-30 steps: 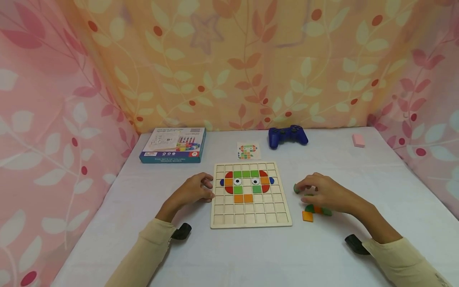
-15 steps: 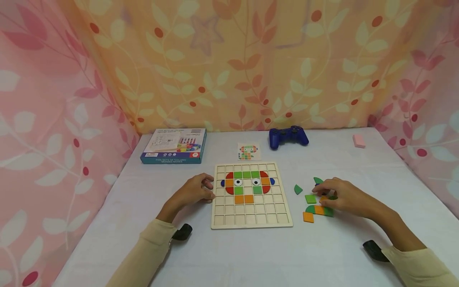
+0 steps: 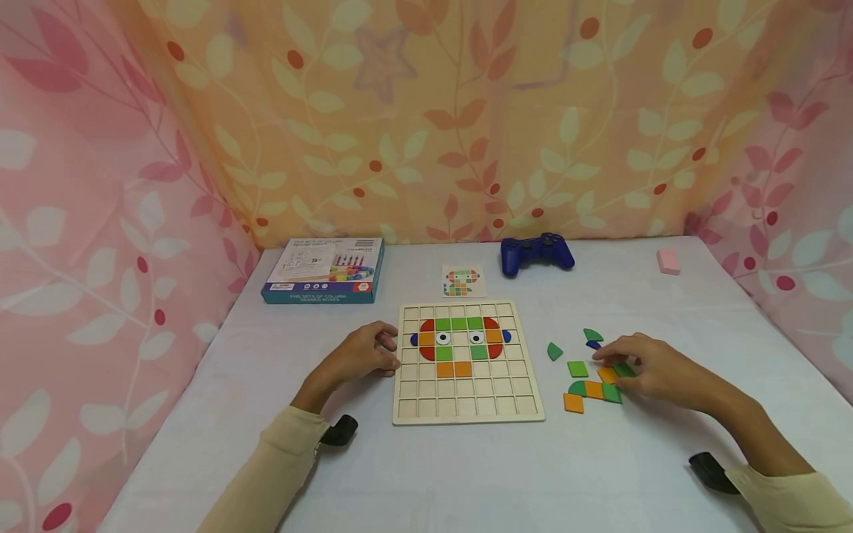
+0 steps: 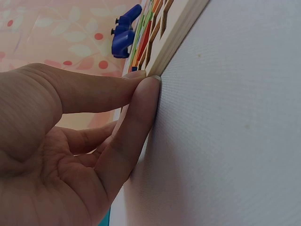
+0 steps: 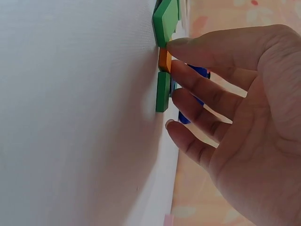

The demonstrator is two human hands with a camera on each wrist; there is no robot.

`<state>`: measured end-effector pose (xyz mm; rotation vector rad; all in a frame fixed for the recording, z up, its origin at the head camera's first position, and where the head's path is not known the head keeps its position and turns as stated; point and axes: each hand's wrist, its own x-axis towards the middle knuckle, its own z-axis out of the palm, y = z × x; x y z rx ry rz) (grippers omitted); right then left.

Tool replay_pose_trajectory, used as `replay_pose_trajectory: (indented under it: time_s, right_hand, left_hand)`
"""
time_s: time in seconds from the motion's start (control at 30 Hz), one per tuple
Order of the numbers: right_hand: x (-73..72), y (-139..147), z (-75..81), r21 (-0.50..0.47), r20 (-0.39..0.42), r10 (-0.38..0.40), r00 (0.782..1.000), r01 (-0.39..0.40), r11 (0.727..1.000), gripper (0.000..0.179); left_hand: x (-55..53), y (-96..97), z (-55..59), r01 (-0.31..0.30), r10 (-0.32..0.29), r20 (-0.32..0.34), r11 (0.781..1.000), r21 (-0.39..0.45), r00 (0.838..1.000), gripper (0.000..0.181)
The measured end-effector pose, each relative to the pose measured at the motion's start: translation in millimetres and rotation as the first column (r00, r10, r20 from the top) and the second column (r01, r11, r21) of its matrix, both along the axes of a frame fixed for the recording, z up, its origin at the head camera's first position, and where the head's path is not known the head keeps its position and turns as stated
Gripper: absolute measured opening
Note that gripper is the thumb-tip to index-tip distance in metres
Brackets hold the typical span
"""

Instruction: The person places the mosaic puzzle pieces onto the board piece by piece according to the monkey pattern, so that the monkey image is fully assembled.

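Observation:
A wooden grid board (image 3: 466, 411) bears coloured tiles laid out as a face with two eye tiles. My left hand (image 3: 360, 352) grips its left edge; thumb and a bent finger meet there in the left wrist view. My right hand (image 3: 656, 370) hovers low over loose tiles on the right, fingers loosely bent and apart. Its fingertips touch near an orange tile (image 3: 608, 375) and a green tile (image 5: 162, 92). Around it lie a green square (image 3: 577, 369), a green quarter-circle (image 3: 555, 352), a small blue piece (image 3: 593, 345) and an orange square (image 3: 573, 403).
Behind the board lies a pattern card (image 3: 463, 281) showing a similar figure. A blue game controller (image 3: 537, 254), a boxed set (image 3: 324, 270) and a pink block (image 3: 668, 262) stand along the back of the white table (image 3: 466, 481). Floral cloth surrounds it.
My right hand has moved right, away from the green quarter-circle, which now lies apart. Tiles once covered by the hand are in view. My left hand has stayed at the board's edge.

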<state>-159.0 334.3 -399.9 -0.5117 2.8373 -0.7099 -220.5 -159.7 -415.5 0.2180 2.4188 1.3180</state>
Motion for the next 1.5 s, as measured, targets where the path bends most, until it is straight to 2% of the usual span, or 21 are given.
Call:
replay_pose_trajectory:
  time_s: [0.2, 0.67, 0.87, 1.23, 1.5]
  right_hand:
    - [0.3, 3.0, -0.3, 0.013, 0.018, -0.006, 1.0, 0.005, 1.0, 0.039]
    - [-2.5, 6.1, -0.5, 0.083, -0.013, -0.009, 1.0, 0.01, 0.996, 0.036]
    - [-4.4, 2.2, -0.3, 0.069, -0.027, -0.014, 1.0, 0.016, 0.997, 0.037]
    - [-11.0, -26.1, 2.6, -0.011, -0.032, 0.031, 0.999, -0.031, 0.999, 0.025]
    - [-21.1, -56.4, -0.6, -0.024, -0.006, 0.094, 0.996, -0.094, 0.995, 0.025]
  left_hand:
    - [-0.2, -0.4, -0.5, 0.0, 0.0, -0.003, 1.0, 0.003, 1.0, 0.058]
    - [0.0, 1.6, 0.8, -0.016, 0.016, -0.009, 1.0, -0.027, 1.0, 0.058]
    - [-1.3, 1.1, -0.7, -0.012, 0.012, -0.004, 1.0, -0.016, 1.0, 0.058]
    - [-1.6, 1.4, -1.5, -0.011, 0.01, -0.007, 1.0, -0.012, 1.0, 0.058]
    - [-0.9, 0.2, -0.6, -0.011, 0.011, 0.0, 1.0, -0.017, 1.0, 0.058]
